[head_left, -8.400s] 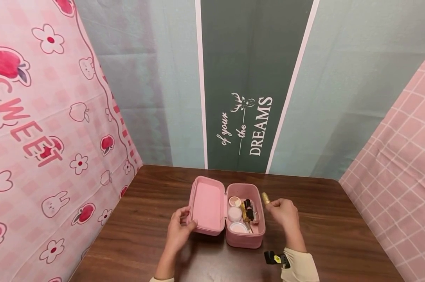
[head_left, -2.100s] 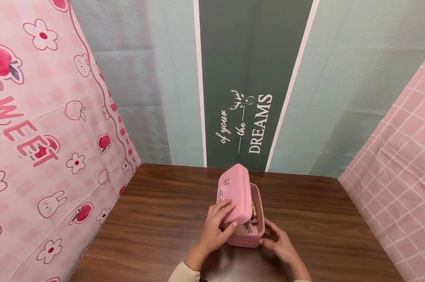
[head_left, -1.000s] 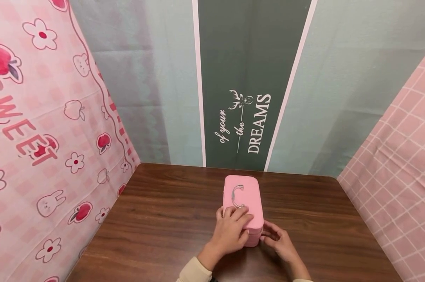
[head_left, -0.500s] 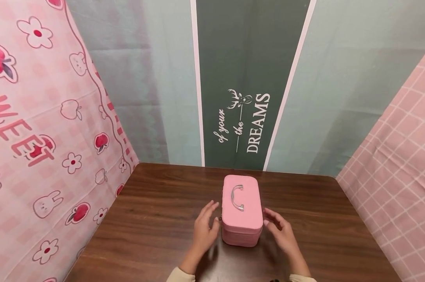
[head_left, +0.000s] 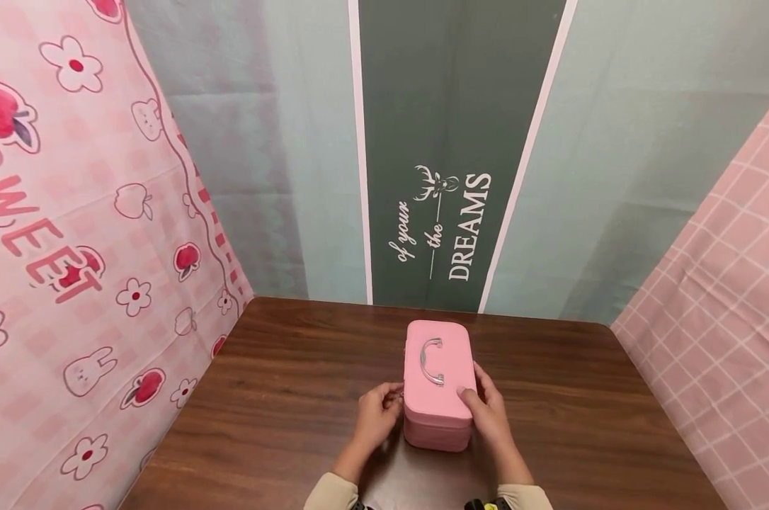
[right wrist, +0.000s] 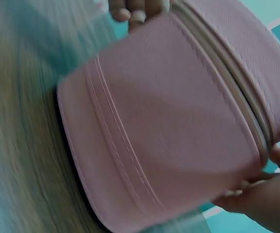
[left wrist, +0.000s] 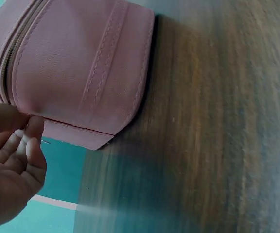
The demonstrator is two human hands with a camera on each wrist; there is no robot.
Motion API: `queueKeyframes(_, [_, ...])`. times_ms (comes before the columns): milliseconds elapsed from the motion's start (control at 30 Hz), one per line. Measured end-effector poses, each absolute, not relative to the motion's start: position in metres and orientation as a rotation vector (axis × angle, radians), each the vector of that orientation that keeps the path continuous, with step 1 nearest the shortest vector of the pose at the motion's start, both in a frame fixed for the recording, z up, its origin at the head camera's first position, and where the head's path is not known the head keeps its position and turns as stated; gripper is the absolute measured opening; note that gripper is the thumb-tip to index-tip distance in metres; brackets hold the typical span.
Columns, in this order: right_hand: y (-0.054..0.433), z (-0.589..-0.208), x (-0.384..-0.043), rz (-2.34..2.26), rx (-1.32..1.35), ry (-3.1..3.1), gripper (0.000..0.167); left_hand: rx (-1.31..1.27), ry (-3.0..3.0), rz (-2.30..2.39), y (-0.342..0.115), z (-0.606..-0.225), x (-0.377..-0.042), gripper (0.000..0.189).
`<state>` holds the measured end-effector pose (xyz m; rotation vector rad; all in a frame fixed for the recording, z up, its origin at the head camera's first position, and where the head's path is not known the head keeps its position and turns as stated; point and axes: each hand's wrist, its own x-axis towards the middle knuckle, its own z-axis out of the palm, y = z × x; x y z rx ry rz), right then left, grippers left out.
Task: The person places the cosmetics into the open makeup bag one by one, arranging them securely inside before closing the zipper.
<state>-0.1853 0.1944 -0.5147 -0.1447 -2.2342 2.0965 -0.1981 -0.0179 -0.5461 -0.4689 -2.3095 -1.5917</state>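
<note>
A pink makeup case (head_left: 441, 397) stands on the wooden table with its lid down and a silver handle (head_left: 427, 363) on top. Its zipper (left wrist: 9, 60) runs round below the lid; on the front the two edges lie close together. At the case's left side my left hand (head_left: 378, 418) pinches at the zipper with thumb and forefinger, and its fingertips hide the pull. My right hand (head_left: 491, 418) holds the right side, thumb on the lid and fingers along the wall. The right wrist view shows both hands at opposite sides of the case.
The brown wooden table (head_left: 282, 397) reaches back to a green and teal cloth backdrop (head_left: 448, 106). Pink printed cloth (head_left: 104, 234) hangs at the left and pink checked cloth (head_left: 728, 262) at the right.
Earlier the case stood open with cosmetics inside and my right hand held a gold tube. My left hand swung the lid down, then moved to the left side; my right hand now grips the right side.
</note>
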Motion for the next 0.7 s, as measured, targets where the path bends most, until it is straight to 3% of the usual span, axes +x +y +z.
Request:
queueKeyframes(133, [0.186, -0.512, -0.184, 2.159, -0.215, -2.108, 0.055, -0.483, -2.382, -1.420, -0.022, -0.545, -0.194, 0.014])
queueKeyframes(400, [0.173, -0.505, -0.180, 2.097, -0.411, -2.011, 0.046, -0.604, -2.564, -0.964, -0.025, -0.533, -0.179, 0.014])
queueKeyframes(700, [0.165, -0.500, -0.181, 2.040, -0.460, -1.978, 0.046, -0.598, -2.650, -1.023, -0.019, -0.520, -0.147, 0.021])
